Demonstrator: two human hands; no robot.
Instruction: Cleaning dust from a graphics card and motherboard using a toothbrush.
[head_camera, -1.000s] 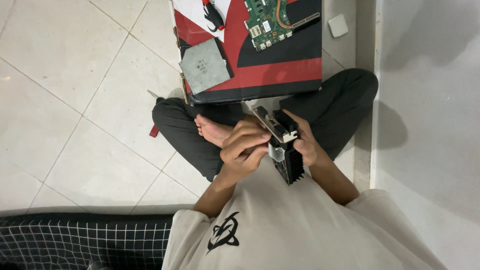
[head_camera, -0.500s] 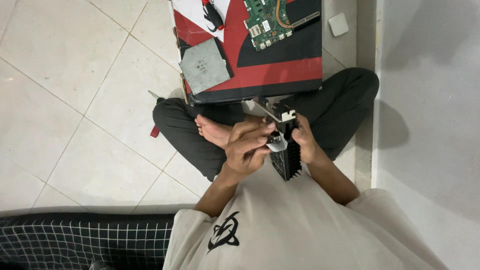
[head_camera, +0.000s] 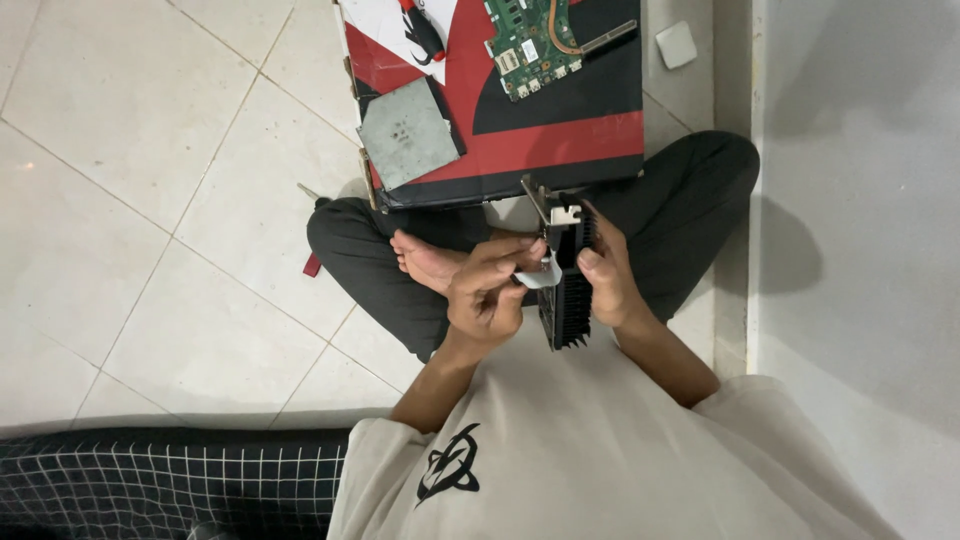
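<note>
Hands (head_camera: 490, 290) (head_camera: 610, 275) grip black finned heatsink (head_camera: 568, 290) over lap

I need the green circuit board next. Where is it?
In the head view, the green circuit board lies at top centre on the red and black box, right of the grey metal plate.

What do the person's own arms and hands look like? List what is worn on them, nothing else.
The left hand and right hand are bare: no gloves, rings or watch show. Both forearms are uncovered up to the elbows. Above them hang the loose, wide short sleeves of a cream T-shirt, which bears a black emblem on the chest. No cables or markings show on the arms.
</note>
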